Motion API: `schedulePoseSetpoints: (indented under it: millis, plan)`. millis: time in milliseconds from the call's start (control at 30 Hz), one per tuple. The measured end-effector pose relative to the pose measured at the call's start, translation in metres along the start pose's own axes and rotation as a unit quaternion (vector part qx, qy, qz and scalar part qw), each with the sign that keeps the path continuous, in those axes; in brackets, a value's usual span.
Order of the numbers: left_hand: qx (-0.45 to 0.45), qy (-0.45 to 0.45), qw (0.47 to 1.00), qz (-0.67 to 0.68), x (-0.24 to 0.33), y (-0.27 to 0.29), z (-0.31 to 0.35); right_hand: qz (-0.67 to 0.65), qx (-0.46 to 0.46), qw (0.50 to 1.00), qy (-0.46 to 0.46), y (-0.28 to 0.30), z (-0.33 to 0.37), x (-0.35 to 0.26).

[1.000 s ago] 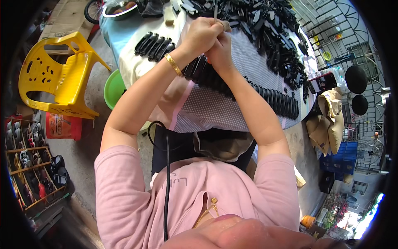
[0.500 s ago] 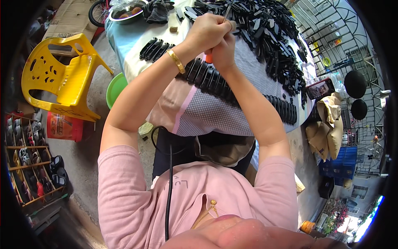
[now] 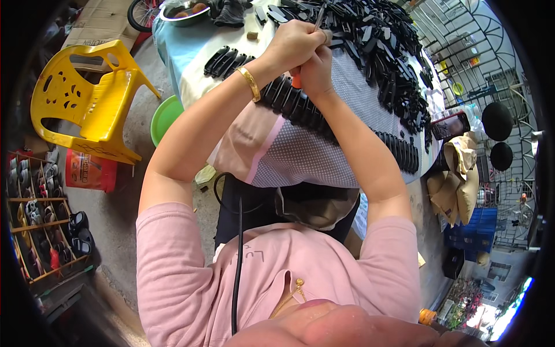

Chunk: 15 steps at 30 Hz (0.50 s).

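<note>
My two hands meet over the near middle of the table. My left hand (image 3: 296,43) is closed, its fingers pressed against the top of my right hand (image 3: 316,72); what it grips is hidden. My right hand is also closed, around a tool whose orange handle (image 3: 296,81) shows beside the palm. A slim metal shaft or blade (image 3: 319,18) rises past the fingertips, apparently of the same tool. Below and beside my hands runs a row of black elongated pieces (image 3: 295,104), side by side. Beyond lies a large heap of loose black pieces (image 3: 376,49).
A patterned cloth (image 3: 300,153) covers the table. At its far left stand a metal bowl (image 3: 184,22) and a small brown block (image 3: 252,36). A phone (image 3: 450,125) leans at the right edge. A yellow chair (image 3: 95,104) and green basin (image 3: 166,120) stand left.
My view has shifted slightly, so the table sits a little farther right in it. Both hands stay together, still closed, in nearly the same pose.
</note>
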<state>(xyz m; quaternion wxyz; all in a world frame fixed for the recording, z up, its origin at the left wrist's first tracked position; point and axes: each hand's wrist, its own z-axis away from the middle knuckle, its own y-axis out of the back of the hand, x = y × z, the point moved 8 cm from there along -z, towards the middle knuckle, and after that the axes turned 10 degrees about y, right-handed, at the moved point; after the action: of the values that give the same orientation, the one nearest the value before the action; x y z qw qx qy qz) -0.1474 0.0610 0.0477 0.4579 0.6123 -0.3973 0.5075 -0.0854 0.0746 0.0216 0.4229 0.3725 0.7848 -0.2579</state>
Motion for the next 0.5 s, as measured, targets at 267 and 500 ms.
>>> schedulePoseSetpoints:
  millis: [267,500]
  plan:
    - [0.060,-0.069,0.995,0.029,-0.017,0.014,-0.009,0.004,0.020,1.000,0.010,-0.013,-0.006,0.000]
    - [0.016,-0.003,0.999,0.033,-0.008,0.019,-0.009,-0.028,0.015,0.999,-0.018,-0.014,-0.011,0.012]
